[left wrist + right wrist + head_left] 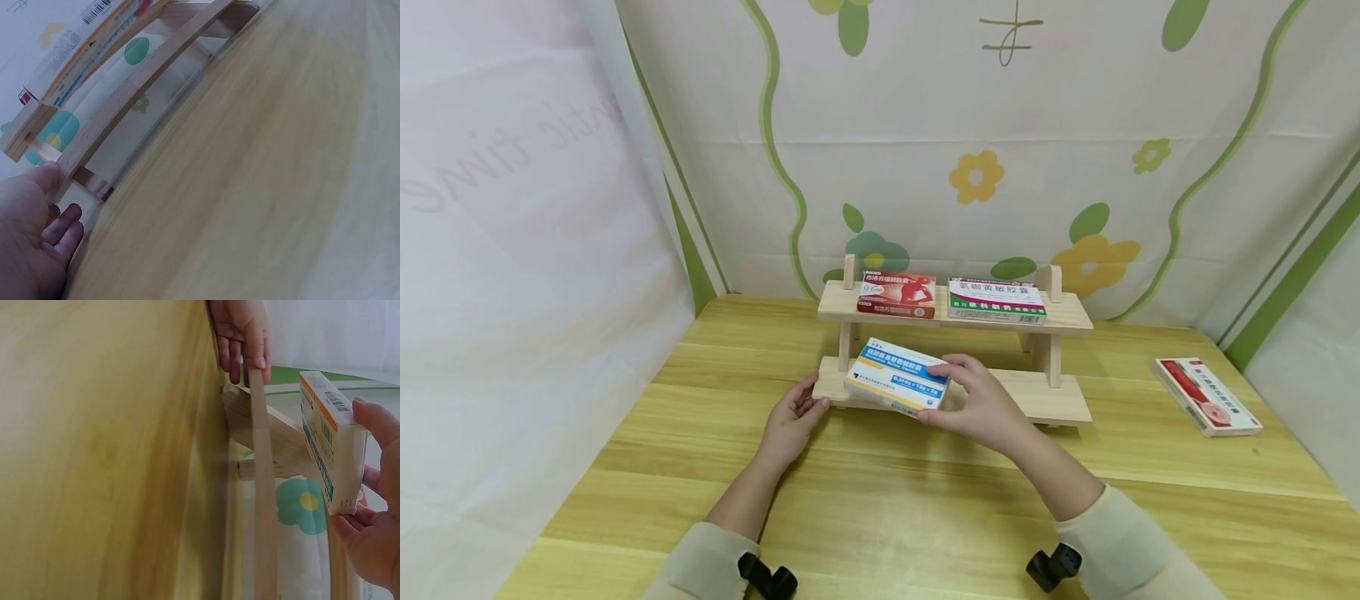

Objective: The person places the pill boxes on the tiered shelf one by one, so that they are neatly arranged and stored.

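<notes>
My right hand holds a white, blue and orange medicine box, thumb and fingers gripping its right end. The box is tilted over the left part of the lower board of a two-tier wooden shelf. In the right wrist view the box stands off the lower board's edge. At that board's left end, my left hand pinches the wood; the left wrist view has its thumb on the board's edge and the other fingers beneath.
On the upper tier sit a red medicine box and a green-and-white one. Another red-and-white box lies on the wooden table, right of the shelf. A printed cloth hangs behind.
</notes>
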Demonstrator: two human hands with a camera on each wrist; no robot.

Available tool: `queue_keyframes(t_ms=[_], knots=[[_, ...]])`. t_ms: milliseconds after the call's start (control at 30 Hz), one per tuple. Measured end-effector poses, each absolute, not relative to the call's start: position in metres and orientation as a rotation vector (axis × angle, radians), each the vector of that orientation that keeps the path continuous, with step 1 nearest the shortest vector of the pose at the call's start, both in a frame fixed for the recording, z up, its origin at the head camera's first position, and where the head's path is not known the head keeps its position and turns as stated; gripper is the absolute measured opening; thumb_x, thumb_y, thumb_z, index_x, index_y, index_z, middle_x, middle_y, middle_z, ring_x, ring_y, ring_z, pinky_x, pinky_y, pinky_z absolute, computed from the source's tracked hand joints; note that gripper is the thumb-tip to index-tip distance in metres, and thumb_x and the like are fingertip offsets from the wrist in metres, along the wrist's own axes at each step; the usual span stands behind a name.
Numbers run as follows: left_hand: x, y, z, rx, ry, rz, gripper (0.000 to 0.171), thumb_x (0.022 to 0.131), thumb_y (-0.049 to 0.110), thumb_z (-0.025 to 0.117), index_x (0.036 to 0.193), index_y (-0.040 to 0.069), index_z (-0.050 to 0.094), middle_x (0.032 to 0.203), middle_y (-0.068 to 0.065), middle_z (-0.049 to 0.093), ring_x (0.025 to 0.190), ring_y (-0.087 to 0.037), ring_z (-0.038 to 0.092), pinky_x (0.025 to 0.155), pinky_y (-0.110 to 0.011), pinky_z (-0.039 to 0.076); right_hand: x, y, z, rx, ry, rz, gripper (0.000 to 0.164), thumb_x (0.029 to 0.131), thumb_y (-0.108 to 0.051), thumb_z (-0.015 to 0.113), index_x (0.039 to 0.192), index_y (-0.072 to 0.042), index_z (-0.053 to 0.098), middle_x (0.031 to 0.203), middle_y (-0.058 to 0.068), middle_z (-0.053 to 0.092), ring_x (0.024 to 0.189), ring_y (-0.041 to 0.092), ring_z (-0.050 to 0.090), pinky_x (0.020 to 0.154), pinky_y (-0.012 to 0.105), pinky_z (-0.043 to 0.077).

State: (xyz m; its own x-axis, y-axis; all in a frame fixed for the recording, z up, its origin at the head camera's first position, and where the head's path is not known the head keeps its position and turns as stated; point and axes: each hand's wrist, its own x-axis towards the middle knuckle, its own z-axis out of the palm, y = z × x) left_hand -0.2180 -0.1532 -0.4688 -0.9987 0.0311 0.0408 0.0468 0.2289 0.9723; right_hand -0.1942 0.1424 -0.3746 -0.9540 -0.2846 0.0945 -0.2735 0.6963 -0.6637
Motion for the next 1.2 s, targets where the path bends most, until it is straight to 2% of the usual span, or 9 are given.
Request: queue_keyframes(t_ms=[233, 500, 667, 867, 1067, 1200], knots=[[-0.219, -0.153, -0.470, -0.070, -2.442, -1.939, 0.055, 0.098, 0.013, 0.061, 0.148, 0.004, 0.041, 0.152, -0.016, 0.043, 0.129, -0.029, 0.053, 0.106, -0.034, 0.048, -0.196, 0.135, -0.388, -0.453, 2.861, -1.116, 0.067, 0.075, -0.046, 0.083, 0.132, -0.016, 0.061, 0.146, 0.012, 0.045, 0.134, 0.038, 0.044, 0.107, 0.061, 0.040], [-0.219, -0.152, -0.471, -0.071, -2.436, -1.948, 0.055, 0.097, 0.012, 0.061, 0.148, 0.004, 0.040, 0.151, -0.017, 0.045, 0.128, -0.029, 0.054, 0.102, -0.025, 0.050, -0.197, 0.129, -0.400, -0.437, 2.841, -1.117, 0.068, 0.076, -0.047, 0.082, 0.133, -0.017, 0.061, 0.149, 0.012, 0.043, 0.137, 0.038, 0.041, 0.109, 0.061, 0.039], [-0.219, -0.152, -0.471, -0.060, -2.438, -1.941, 0.055, 0.097, 0.013, 0.061, 0.148, 0.005, 0.041, 0.150, -0.016, 0.046, 0.128, -0.029, 0.055, 0.104, -0.031, 0.050, -0.198, 0.126, -0.404, -0.429, 2.846, -1.109, 0.068, 0.076, -0.046, 0.082, 0.134, -0.017, 0.060, 0.150, 0.011, 0.043, 0.138, 0.038, 0.040, 0.110, 0.060, 0.039], [-0.219, -0.152, -0.471, -0.073, -2.443, -1.928, 0.055, 0.097, 0.013, 0.061, 0.148, 0.004, 0.041, 0.150, -0.017, 0.046, 0.128, -0.030, 0.054, 0.105, -0.033, 0.049, -0.200, 0.126, -0.407, -0.416, 2.819, -1.095, 0.070, 0.078, -0.049, 0.080, 0.136, -0.019, 0.058, 0.156, 0.010, 0.037, 0.142, 0.040, 0.035, 0.111, 0.063, 0.035], [-0.219, -0.152, -0.471, -0.091, -2.447, -1.918, 0.055, 0.098, 0.013, 0.061, 0.148, 0.003, 0.040, 0.150, -0.018, 0.045, 0.130, -0.031, 0.053, 0.108, -0.036, 0.047, -0.203, 0.130, -0.410, -0.462, 2.838, -1.047, 0.067, 0.081, -0.049, 0.076, 0.138, -0.020, 0.057, 0.161, 0.014, 0.027, 0.145, 0.042, 0.030, 0.112, 0.064, 0.034], [-0.219, -0.152, -0.469, -0.087, -2.440, -1.921, 0.055, 0.098, 0.013, 0.061, 0.148, 0.003, 0.040, 0.149, -0.018, 0.046, 0.130, -0.031, 0.053, 0.108, -0.038, 0.046, -0.204, 0.131, -0.409, -0.463, 2.856, -1.046, 0.063, 0.083, -0.048, 0.075, 0.137, -0.021, 0.059, 0.160, 0.017, 0.029, 0.144, 0.043, 0.032, 0.111, 0.064, 0.035]])
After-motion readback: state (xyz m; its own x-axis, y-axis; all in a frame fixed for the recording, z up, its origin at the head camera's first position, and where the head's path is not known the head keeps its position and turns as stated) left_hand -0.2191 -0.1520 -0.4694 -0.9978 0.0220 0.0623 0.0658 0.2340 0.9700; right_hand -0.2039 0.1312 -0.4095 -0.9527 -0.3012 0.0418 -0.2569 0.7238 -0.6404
